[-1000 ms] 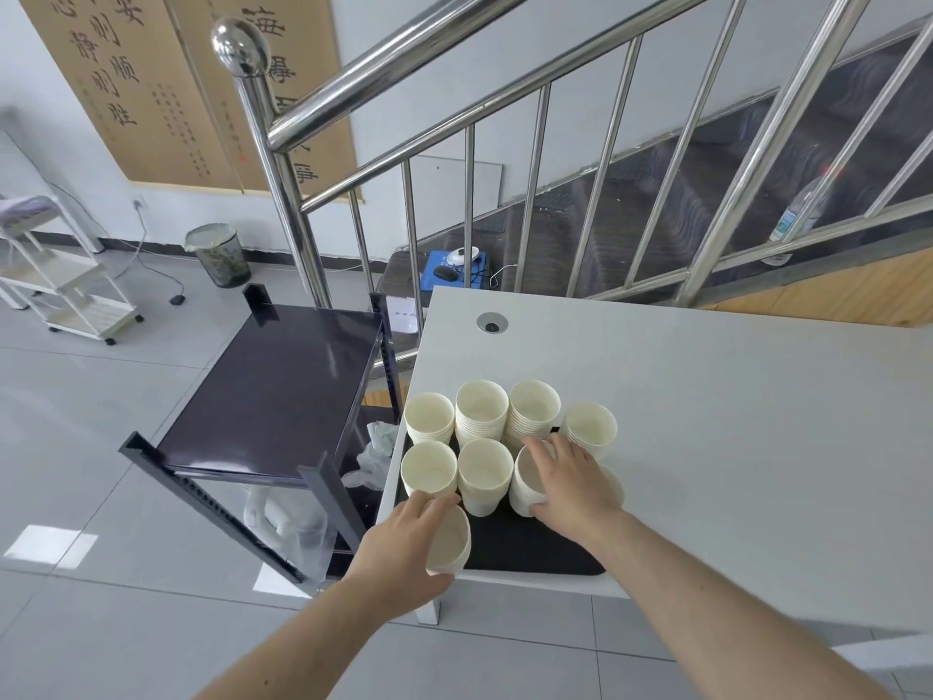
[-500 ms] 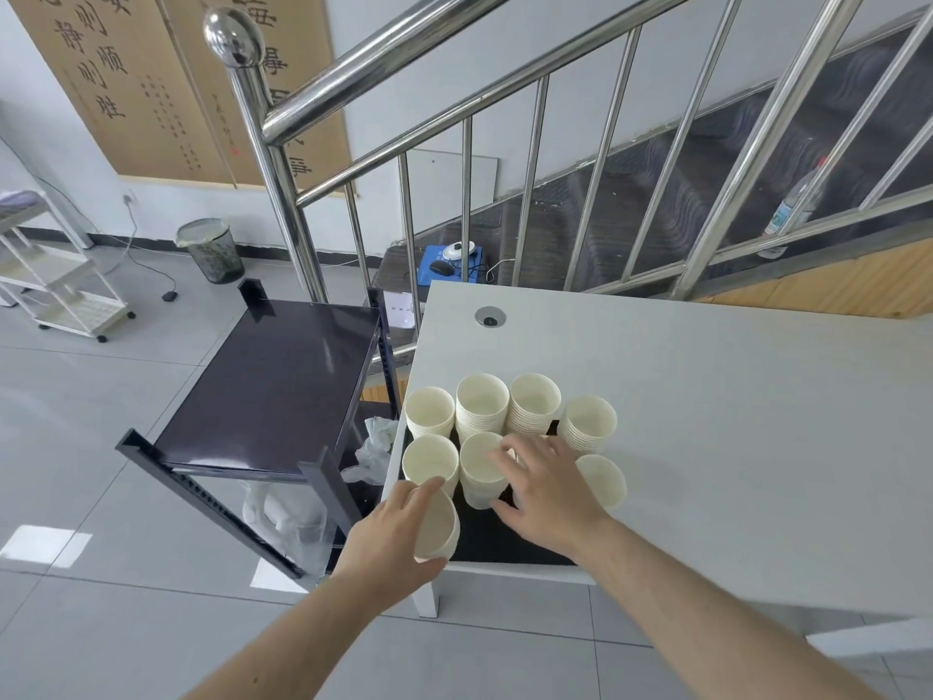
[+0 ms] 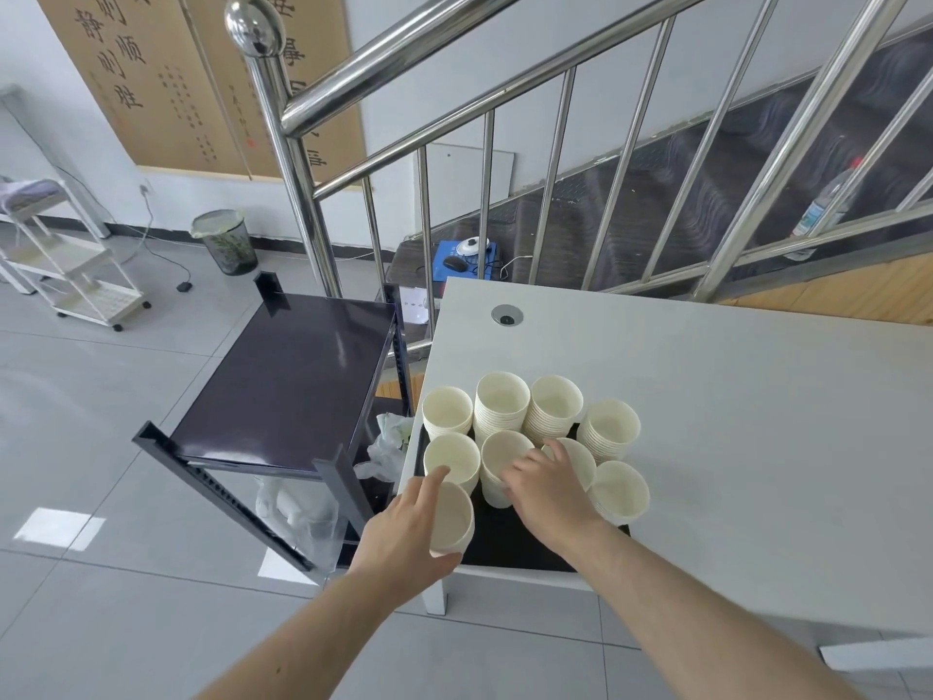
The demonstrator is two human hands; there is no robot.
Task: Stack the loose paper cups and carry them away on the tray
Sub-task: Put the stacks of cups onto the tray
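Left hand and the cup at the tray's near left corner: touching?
Touching. In the head view the left hand grips the tilted paper cup, with fingers along its far side and the thumb under its base, over the near left corner of the black tray.

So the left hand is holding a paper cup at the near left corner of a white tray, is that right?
Not quite: the tray is black, not white, as the head view shows. The left hand does hold a paper cup at its near left corner.

A single head-worn wide-angle view looks forward and steeply down, close above the near corner of a white counter (image 3: 707, 421), stair railing (image 3: 454, 58) beyond.
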